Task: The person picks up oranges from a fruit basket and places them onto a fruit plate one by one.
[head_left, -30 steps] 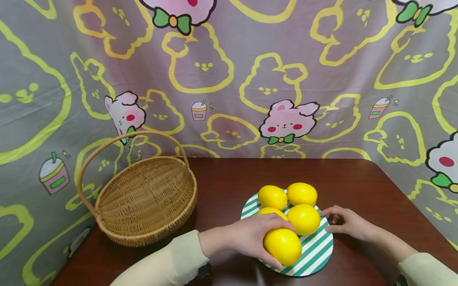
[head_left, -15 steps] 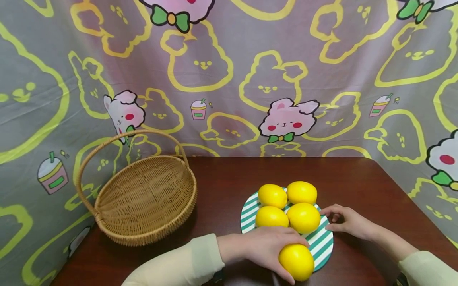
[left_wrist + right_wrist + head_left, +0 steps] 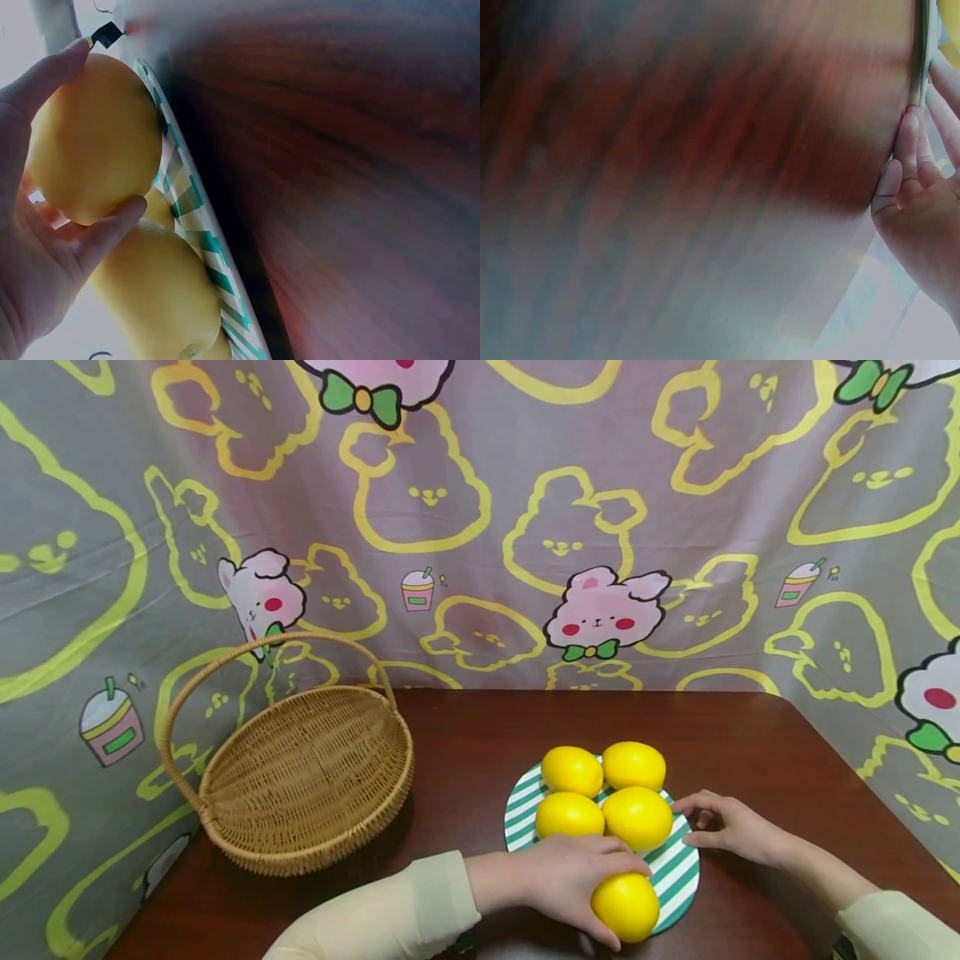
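Note:
My left hand (image 3: 566, 881) grips a yellow lemon (image 3: 626, 907) with thumb and fingers around it, at the near edge of a round green-and-white striped plate (image 3: 681, 885). In the left wrist view, that lemon (image 3: 97, 139) sits between the thumb and fingers, right at the plate rim (image 3: 191, 169). Several other lemons (image 3: 637, 818) lie in two rows on the plate's far part. My right hand (image 3: 738, 831) rests at the plate's right rim, index finger and thumb touching it with loosely bent fingers; in the right wrist view its fingertips meet the rim (image 3: 919, 60).
A wicker basket (image 3: 307, 777) with a tall arched handle stands at the left of the dark wood table (image 3: 465, 743), with nothing in it. A patterned curtain (image 3: 480, 568) hangs behind and along both sides of the table.
My left hand has moved right and toward me with the lemon, down at the plate's near edge, uncovering a lemon behind. The right hand has stayed at the rim.

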Demonstrator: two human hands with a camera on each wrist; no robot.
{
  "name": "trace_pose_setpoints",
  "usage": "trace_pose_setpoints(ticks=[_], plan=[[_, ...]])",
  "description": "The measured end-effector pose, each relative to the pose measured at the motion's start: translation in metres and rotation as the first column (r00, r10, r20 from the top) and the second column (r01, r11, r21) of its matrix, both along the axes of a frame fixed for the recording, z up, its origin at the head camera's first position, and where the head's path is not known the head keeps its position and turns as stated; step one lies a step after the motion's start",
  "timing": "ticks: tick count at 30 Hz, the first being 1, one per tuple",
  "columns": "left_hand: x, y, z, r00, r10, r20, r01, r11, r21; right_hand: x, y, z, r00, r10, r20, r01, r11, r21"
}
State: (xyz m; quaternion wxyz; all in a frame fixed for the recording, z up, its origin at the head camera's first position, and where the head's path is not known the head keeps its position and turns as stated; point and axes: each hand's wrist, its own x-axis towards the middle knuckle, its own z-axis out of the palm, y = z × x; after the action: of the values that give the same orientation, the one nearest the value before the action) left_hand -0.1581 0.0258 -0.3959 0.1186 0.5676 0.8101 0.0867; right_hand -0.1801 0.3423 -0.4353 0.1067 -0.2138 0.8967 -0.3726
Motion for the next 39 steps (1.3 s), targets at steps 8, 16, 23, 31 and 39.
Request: trace_pose_setpoints(ticks=[8,16,23,31,39], plan=[[-0.0011,0.0003,-0.0007,1.0,0.007,-0.015,-0.007,1.0,-0.002,-0.0007,0.0009,-0.0016,1.0,0.005,-0.009,-0.005,1.0,-0.002],[-0.0009,-0.0017,0.0001,0.999,-0.009,-0.053,0.01,1.0,0.014,-0.0007,0.002,-0.0044,1.0,0.017,-0.026,-0.017,1.0,-0.01],[-0.0006,-0.0012,0.0015,0.998,-0.012,-0.061,0.013,0.999,0.03,-0.0015,0.0009,-0.0033,1.0,0.01,-0.013,-0.01,1.0,-0.007],[-0.002,-0.0037,0.0044,1.0,0.002,-0.024,-0.001,0.999,0.047,-0.0022,0.0004,-0.0024,0.999,0.034,-0.037,-0.035,0.999,-0.015],[-0.0017,-0.0075,0.0072,1.0,-0.005,-0.007,0.006,0.998,0.067,-0.003,0.0025,-0.0041,0.999,0.039,-0.022,-0.04,0.999,-0.013]])
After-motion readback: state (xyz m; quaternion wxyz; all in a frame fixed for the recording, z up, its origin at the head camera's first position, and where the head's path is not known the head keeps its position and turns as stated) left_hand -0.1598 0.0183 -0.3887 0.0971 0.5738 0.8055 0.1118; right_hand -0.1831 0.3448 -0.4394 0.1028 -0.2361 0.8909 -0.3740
